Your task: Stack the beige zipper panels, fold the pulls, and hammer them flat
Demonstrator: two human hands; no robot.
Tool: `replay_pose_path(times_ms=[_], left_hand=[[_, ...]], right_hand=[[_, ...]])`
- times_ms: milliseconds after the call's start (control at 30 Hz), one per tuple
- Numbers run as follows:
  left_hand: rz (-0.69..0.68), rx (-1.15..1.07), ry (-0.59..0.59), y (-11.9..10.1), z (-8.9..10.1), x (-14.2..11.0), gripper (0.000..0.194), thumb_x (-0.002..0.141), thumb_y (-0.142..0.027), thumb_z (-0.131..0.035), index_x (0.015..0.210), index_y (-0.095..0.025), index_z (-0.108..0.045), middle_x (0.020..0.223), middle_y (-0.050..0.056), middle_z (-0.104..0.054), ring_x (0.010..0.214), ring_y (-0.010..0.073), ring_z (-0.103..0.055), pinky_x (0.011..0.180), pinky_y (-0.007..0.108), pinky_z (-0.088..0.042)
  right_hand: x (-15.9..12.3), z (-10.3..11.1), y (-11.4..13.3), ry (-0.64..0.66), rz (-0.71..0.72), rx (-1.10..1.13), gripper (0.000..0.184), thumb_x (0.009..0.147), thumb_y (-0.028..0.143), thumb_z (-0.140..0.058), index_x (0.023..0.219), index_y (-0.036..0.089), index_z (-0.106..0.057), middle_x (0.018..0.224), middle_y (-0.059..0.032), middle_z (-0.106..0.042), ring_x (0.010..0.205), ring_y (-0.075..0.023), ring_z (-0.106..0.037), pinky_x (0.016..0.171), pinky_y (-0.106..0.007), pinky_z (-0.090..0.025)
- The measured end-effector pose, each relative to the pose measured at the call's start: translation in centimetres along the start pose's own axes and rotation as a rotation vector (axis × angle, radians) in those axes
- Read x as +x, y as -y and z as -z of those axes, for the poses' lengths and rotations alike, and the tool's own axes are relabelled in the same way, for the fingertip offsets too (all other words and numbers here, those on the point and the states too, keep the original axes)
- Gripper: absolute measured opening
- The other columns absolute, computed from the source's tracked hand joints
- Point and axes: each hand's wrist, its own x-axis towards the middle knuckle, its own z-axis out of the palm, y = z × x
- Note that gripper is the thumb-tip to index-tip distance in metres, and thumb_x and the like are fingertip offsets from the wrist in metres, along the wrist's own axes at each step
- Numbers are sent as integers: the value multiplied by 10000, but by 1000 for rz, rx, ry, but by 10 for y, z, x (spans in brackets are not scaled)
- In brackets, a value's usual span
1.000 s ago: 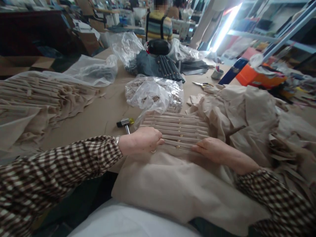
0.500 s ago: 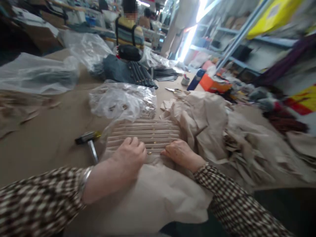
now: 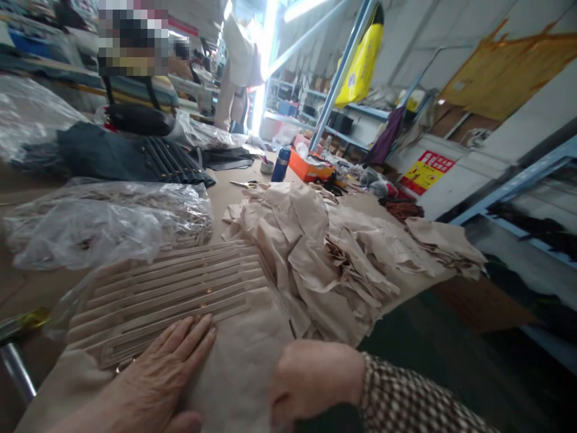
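Note:
My left hand (image 3: pixel 153 379) lies flat with fingers stretched out on a beige fabric piece (image 3: pixel 243 355), its fingertips at the edge of a row of beige straps with small gold studs (image 3: pixel 171 288). My right hand (image 3: pixel 315 379) rests at the bottom middle on the same fabric, curled so its fingers are hidden. A tall heap of beige fabric pieces (image 3: pixel 324 252) lies just right of the straps.
A clear plastic bag of beige bits (image 3: pixel 103 222) lies behind the straps. A hammer (image 3: pixel 15 355) shows at the left edge. Dark strapped garments (image 3: pixel 135 156), scissors (image 3: pixel 246 184), a blue bottle (image 3: pixel 280 164) and an orange box (image 3: pixel 311 171) sit farther back. Another person stands beyond the table.
The view has swung right and dipped closer. My left hand opened flat on the fabric. My right hand drew back toward me, off the straps.

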Motion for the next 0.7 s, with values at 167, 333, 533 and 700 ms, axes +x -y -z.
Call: replay_pose_path(times_ms=[167,333,533,700], left_hand=[[18,-20,34,-8,13,2,838,667,-318,-602,1473,-183,-416,1557,104,-236,1436,402,-240,1138,577,-313],[46,-66,102,-5,13,2,891,662,-336,-653,1493,-195,-365,1575,91,-185,1453,391,-171,1171,555,-255],[19,-104,46,7,-3,0,905,696,-354,-678,1515,-269,-302,1591,52,-157,1460,381,-130,1169,564,-254],[7,-117,41,10,-6,-5,908,712,-355,-668,1524,-263,-271,1594,69,-142,1461,382,-134,1160,571,-271]], right_hand=[[-89,88,-82,-1023,-901,-82,326,938,394,-460,981,156,-678,860,-58,-704,769,-170,-621,703,-266,-465],[-123,127,-172,-934,-1176,-120,353,880,394,-506,929,120,-723,879,-114,-728,847,-224,-654,738,-290,-472],[-93,126,-223,-679,-1386,-91,325,918,448,-597,888,137,-685,923,-81,-698,887,-194,-654,831,-370,-511],[-105,150,-217,-717,-1409,-133,239,940,358,-608,1041,146,-652,1067,-63,-658,937,-184,-638,831,-368,-542]])
